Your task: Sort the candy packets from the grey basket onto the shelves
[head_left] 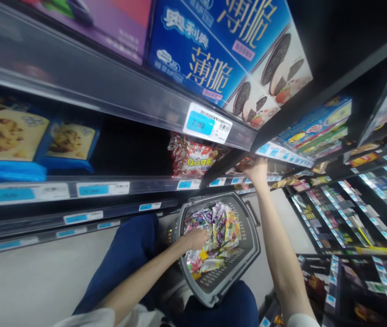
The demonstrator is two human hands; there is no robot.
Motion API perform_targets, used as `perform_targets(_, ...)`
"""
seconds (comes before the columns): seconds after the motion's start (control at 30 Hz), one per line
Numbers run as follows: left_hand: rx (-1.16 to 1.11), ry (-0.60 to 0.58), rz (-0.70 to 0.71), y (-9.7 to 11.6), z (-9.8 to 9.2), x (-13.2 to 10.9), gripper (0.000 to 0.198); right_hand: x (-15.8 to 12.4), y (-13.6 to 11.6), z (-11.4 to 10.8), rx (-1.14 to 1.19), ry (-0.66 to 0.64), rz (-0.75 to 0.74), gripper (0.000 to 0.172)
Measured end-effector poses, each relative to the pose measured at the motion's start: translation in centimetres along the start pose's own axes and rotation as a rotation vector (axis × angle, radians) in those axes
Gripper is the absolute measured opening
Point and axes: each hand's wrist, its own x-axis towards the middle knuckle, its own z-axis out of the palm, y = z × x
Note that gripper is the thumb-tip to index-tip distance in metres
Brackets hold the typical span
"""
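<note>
My left hand (196,238) reaches down into a grey shopping basket (244,268) resting on my lap. Its fingers are curled on the colourful snack packets (219,227) piled inside. My right hand (256,170) is stretched up to the middle shelf, just right of a red snack bag (193,160). Its fingers reach into the shelf among packets and are partly hidden, so what they hold does not show.
Blue biscuit boxes (214,50) stand on the upper shelf above a 7.00 price tag (207,123). Cookie boxes (7,131) fill the shelf at left. More shelves of packets (346,213) run off to the right. My blue-trousered legs (128,259) are below.
</note>
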Motion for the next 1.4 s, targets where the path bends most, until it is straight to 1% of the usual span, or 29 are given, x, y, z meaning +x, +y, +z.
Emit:
perform_targets(0.07,-0.004,0.011,0.002,-0.1,0.2,0.1,0.026,-0.9,0.0,-0.5,-0.078,0.133,0.047,0.06)
perform_targets(0.1,-0.004,0.016,0.003,-0.1,0.4,0.1,0.027,-1.2,0.0,-0.6,-0.097,0.18,0.062,0.061)
perform_targets(0.13,-0.004,0.021,0.004,-0.2,0.4,0.1,0.027,-1.4,-0.1,-0.6,-0.112,0.199,0.053,0.059)
perform_targets(0.17,-0.003,0.024,0.005,-0.2,0.5,0.1,0.027,-1.4,-0.2,-0.6,-0.123,0.188,0.028,0.053)
perform_targets(0.2,-0.001,0.025,0.009,-0.2,0.6,0.1,0.027,-1.4,-0.2,-0.4,-0.13,0.149,-0.009,0.046)
perform_targets(0.27,0.003,0.026,0.016,-0.3,0.7,0.2,0.026,-1.1,-0.1,0.0,-0.146,0.028,-0.114,0.037)
perform_targets(0.33,0.008,0.027,0.018,-0.3,0.8,0.3,0.026,-0.6,0.1,0.5,-0.175,-0.08,-0.204,0.035)
perform_targets(0.4,0.011,0.034,0.018,-0.4,1.0,0.3,0.025,-0.1,0.1,1.0,-0.217,-0.146,-0.206,0.037)
perform_targets(0.47,0.011,0.039,0.016,-0.4,1.0,0.4,0.025,0.3,0.2,1.5,-0.253,-0.202,-0.162,0.037)
perform_targets(0.53,0.01,0.037,0.015,-0.5,1.0,0.4,0.025,0.5,0.2,1.9,-0.266,-0.228,-0.167,0.035)
perform_targets(0.57,0.01,0.033,0.014,-0.5,1.0,0.4,0.025,0.5,0.2,2.1,-0.264,-0.217,-0.194,0.034)
perform_targets(0.67,0.007,0.027,0.011,-0.4,0.8,0.3,0.026,0.1,0.4,2.5,-0.257,-0.128,-0.267,0.03)
perform_targets(0.73,-0.001,0.019,0.006,-0.3,0.6,0.3,0.026,-0.1,0.4,2.6,-0.271,-0.098,-0.265,0.027)
perform_targets(0.77,-0.005,0.011,0.002,-0.3,0.5,0.3,0.026,-0.1,0.4,2.7,-0.281,-0.108,-0.254,0.027)
perform_targets(0.83,-0.006,-0.005,-0.004,-0.2,0.3,0.2,0.027,0.1,0.1,2.6,-0.309,-0.177,-0.212,0.027)
perform_targets(0.93,-0.001,-0.012,-0.008,0.0,-0.1,0.0,0.028,0.6,-0.3,2.3,-0.371,-0.334,-0.127,0.025)
perform_targets(1.0,-0.002,-0.009,-0.008,0.1,-0.2,-0.1,0.028,0.8,-0.6,2.0,-0.402,-0.4,-0.108,0.025)
perform_targets(1.17,-0.001,-0.004,-0.006,0.0,-0.2,-0.1,0.029,0.8,-0.9,1.3,-0.401,-0.467,-0.167,0.027)
perform_targets(1.4,0.0,0.0,0.012,-0.2,0.5,0.2,0.028,0.8,-1.3,1.1,-0.503,-0.533,-0.268,0.03)
